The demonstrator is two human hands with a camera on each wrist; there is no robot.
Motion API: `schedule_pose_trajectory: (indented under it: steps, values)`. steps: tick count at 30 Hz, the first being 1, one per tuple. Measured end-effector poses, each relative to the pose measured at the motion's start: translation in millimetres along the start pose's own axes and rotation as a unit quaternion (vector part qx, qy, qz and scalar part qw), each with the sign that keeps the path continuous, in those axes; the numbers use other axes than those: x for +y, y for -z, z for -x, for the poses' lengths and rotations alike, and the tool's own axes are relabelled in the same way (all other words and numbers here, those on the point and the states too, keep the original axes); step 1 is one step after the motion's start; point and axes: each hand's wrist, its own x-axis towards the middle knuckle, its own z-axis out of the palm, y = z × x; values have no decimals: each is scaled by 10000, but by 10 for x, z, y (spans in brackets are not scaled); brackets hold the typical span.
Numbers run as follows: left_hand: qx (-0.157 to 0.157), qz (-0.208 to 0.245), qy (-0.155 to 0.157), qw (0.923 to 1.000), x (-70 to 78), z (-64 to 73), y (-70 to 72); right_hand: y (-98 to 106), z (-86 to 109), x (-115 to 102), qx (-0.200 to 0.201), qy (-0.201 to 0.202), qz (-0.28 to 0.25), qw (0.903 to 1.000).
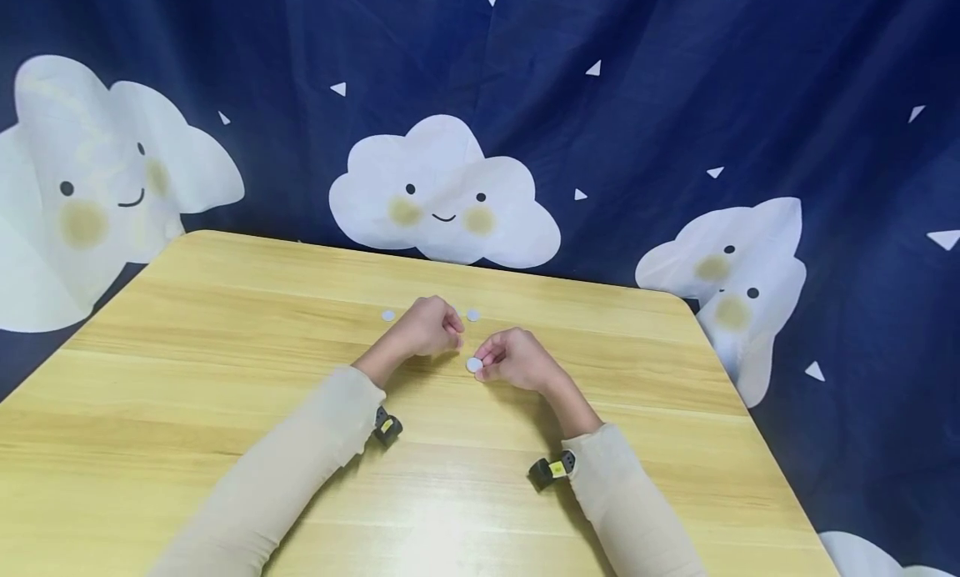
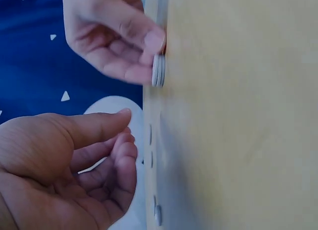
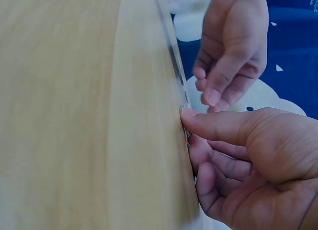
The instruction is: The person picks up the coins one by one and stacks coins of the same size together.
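At the middle of the table, my right hand (image 1: 517,360) pinches a small stack of thin white discs (image 1: 474,365) between thumb and fingers, low over the wood. Seen edge-on in the left wrist view, that stack (image 2: 158,71) shows about three layers. My left hand (image 1: 429,325) hovers just left of it and farther back, fingers loosely bent, thumb apart from them, with nothing held. One loose white disc (image 1: 387,315) lies left of my left hand, another disc (image 1: 473,315) just beyond its fingertips. In the right wrist view, my thumb and fingers mostly hide the stack.
The light wooden table (image 1: 225,410) has rounded far corners. Behind it hangs a dark blue curtain (image 1: 285,43) printed with white clouds and small triangles. Dark wrist cameras (image 1: 551,470) stick out from both sleeves close over the tabletop.
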Motion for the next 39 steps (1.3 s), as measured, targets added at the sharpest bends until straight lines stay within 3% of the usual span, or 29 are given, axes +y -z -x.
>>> schedule_pose_trajectory:
  steps: [12,21,39]
  values:
    - [82,-182,-555,9983,-121,-361,104,-11,-17,11,2,18,73,10000]
    - [64,-118,-508,9986,-155,-522,74,-16,-22,-12,3,17,148,9999]
    - [-149,-534,-486,9973,-89,-691,44,-9,-24,13,25,-42,180,9998]
